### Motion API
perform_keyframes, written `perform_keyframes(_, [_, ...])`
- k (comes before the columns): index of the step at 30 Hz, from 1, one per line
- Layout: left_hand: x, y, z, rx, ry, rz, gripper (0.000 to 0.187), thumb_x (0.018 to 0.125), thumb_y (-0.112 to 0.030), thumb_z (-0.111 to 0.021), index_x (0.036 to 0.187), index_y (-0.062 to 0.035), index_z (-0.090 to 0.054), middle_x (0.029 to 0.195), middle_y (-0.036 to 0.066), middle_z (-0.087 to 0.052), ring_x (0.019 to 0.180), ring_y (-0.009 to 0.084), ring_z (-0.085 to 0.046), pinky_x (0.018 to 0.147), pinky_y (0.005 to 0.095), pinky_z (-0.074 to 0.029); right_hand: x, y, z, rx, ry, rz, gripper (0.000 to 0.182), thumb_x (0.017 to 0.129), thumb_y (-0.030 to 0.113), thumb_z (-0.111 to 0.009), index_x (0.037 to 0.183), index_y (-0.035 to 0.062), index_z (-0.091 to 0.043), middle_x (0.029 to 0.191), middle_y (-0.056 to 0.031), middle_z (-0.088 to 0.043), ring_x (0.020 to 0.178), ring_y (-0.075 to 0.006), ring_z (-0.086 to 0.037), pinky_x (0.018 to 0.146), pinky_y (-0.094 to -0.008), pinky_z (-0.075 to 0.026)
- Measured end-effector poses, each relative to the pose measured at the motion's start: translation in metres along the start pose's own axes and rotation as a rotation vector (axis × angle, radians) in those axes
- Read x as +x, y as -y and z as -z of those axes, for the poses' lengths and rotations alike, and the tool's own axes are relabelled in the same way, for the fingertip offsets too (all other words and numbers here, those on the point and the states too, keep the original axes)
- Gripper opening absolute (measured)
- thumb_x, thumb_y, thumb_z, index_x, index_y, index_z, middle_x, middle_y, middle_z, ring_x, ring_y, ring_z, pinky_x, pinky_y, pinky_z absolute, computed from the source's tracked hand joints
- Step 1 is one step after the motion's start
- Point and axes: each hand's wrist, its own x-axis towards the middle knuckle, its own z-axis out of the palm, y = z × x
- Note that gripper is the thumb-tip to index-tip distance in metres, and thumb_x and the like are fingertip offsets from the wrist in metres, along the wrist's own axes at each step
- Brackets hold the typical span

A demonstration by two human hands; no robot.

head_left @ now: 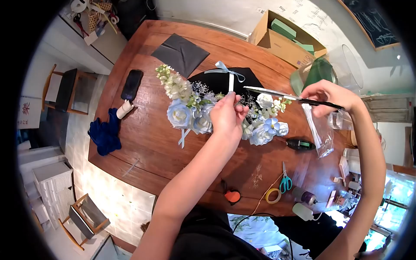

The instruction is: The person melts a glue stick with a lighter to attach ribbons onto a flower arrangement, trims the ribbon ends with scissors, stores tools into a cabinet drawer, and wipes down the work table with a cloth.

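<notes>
My left hand [227, 116] is closed, its fingertips pinching the lower end of a narrow white strip [231, 83]. A pale blue ribbon bow [222, 67] lies at the strip's upper end, against a black backing [249, 77]. Around my left hand are white and light blue flowers: one cluster [179, 113] on the left and another [262, 134] on the right. My right hand [328, 99] grips a long, slim tool [273, 92] with a pale pointed front and a black rear end. Its tip points left, close to the strip.
On the wooden table [151, 160] are a dark sheet [180, 54], phone [131, 85], blue cloth [105, 133], tape measure [232, 197], teal-handled scissors [285, 183] and yellow tape roll [273, 196]. Behind stand a cardboard box [281, 47] and clear vase [350, 67]. A plastic packet [320, 134] lies right.
</notes>
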Motion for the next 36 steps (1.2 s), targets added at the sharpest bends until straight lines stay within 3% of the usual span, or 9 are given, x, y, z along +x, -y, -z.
perform_keyframes(3, [0.003, 0.001, 0.002, -0.033, -0.005, -0.005, 0.012, 0.092, -0.011, -0.054, 0.084, -0.0017, -0.053, 0.078, 0.004, -0.057, 0.055, 0.009, -0.047, 0.053, 0.0248, -0.049, 0.029, 0.012, 0.003, -0.025, 0.064, 0.004, 0.06, 0.067, 0.032, -0.081, 0.109, -0.0043, -0.059, 0.093, -0.0047, -0.063, 0.084, -0.0098, -0.056, 0.075, -0.0243, -0.046])
perform_keyframes(12, [0.005, -0.003, 0.002, -0.003, 0.022, -0.012, 0.009, 0.09, -0.009, -0.055, 0.086, -0.0013, -0.055, 0.078, 0.005, -0.059, 0.054, 0.0081, -0.046, 0.053, 0.0248, -0.048, 0.072, 0.022, -0.003, -0.208, 0.085, 0.043, 0.058, 0.067, 0.039, -0.079, 0.104, -0.0023, -0.062, 0.076, -0.0031, -0.062, 0.069, -0.0102, -0.054, 0.06, -0.0253, -0.042])
perform_keyframes(25, [0.004, -0.008, -0.001, 0.078, 0.014, 0.021, 0.009, 0.09, -0.01, -0.055, 0.086, -0.0016, -0.056, 0.075, 0.002, -0.056, 0.053, 0.0075, -0.043, 0.051, 0.0233, -0.042, 0.08, 0.034, -0.006, -0.448, 0.076, 0.092, 0.058, 0.064, 0.036, -0.081, 0.102, -0.0028, -0.063, 0.073, -0.0049, -0.063, 0.063, -0.0137, -0.054, 0.057, -0.0291, -0.043])
perform_keyframes(29, [-0.009, -0.015, -0.001, 0.139, 0.08, 0.044, 0.012, 0.09, -0.011, -0.055, 0.088, 0.0003, -0.057, 0.073, 0.001, -0.055, 0.051, 0.0069, -0.042, 0.049, 0.0232, -0.042, 0.063, 0.027, -0.007, -0.512, -0.02, 0.128, 0.059, 0.062, 0.034, -0.083, 0.103, -0.0033, -0.062, 0.071, -0.0042, -0.061, 0.062, -0.0127, -0.052, 0.056, -0.0278, -0.042])
perform_keyframes(31, [-0.04, -0.028, 0.006, 0.383, 0.295, -0.027, 0.014, 0.089, -0.012, -0.057, 0.081, -0.0011, -0.058, 0.068, 0.002, -0.055, 0.053, 0.0065, -0.047, 0.049, 0.0234, -0.043, 0.042, 0.011, -0.012, -0.371, -0.094, 0.145, 0.06, 0.063, 0.035, -0.083, 0.104, -0.0033, -0.061, 0.071, -0.0033, -0.06, 0.062, -0.0117, -0.051, 0.056, -0.0271, -0.041])
perform_keyframes(32, [-0.057, -0.032, 0.016, 0.506, 0.404, -0.061, 0.015, 0.089, -0.012, -0.057, 0.077, -0.0018, -0.059, 0.066, 0.002, -0.055, 0.055, 0.0063, -0.049, 0.048, 0.0235, -0.043, 0.031, 0.002, -0.016, -0.213, -0.139, 0.145, 0.072, 0.056, 0.042, -0.086, 0.106, -0.0031, -0.059, 0.07, 0.0025, -0.052, 0.06, -0.0077, -0.046, 0.054, -0.0235, -0.037])
perform_keyframes(34, [-0.081, -0.024, 0.053, 0.988, 0.576, -0.042, 0.012, 0.09, -0.011, -0.057, 0.088, -0.0018, -0.064, 0.073, 0.002, -0.06, 0.056, 0.0041, -0.052, 0.048, 0.0206, -0.044, 0.001, -0.003, -0.025, -0.057, -0.207, 0.13, 0.07, 0.057, 0.038, -0.087, 0.107, -0.0024, -0.059, 0.072, 0.003, -0.053, 0.063, -0.0056, -0.046, 0.056, -0.0212, -0.037])
perform_keyframes(35, [-0.084, -0.006, 0.081, 1.184, 0.717, -0.229, 0.01, 0.088, -0.01, -0.06, 0.088, -0.0036, -0.067, 0.077, 0.003, -0.064, 0.063, 0.0064, -0.058, 0.053, 0.022, -0.047, -0.012, -0.009, -0.031, 0.019, -0.24, 0.145, 0.068, 0.057, 0.036, -0.087, 0.106, -0.0031, -0.059, 0.074, 0.0024, -0.055, 0.065, -0.0058, -0.046, 0.057, -0.0216, -0.037])
perform_keyframes(36, [-0.086, 0.017, 0.108, 1.333, 0.841, -0.21, 0.009, 0.083, -0.007, -0.063, 0.089, -0.0022, -0.067, 0.08, 0.005, -0.066, 0.066, 0.0088, -0.059, 0.059, 0.0246, -0.048, -0.022, -0.017, -0.035, 0.075, -0.257, 0.126, 0.07, 0.056, 0.033, -0.088, 0.107, -0.0029, -0.058, 0.076, 0.0028, -0.054, 0.066, -0.0037, -0.045, 0.056, -0.0197, -0.036])
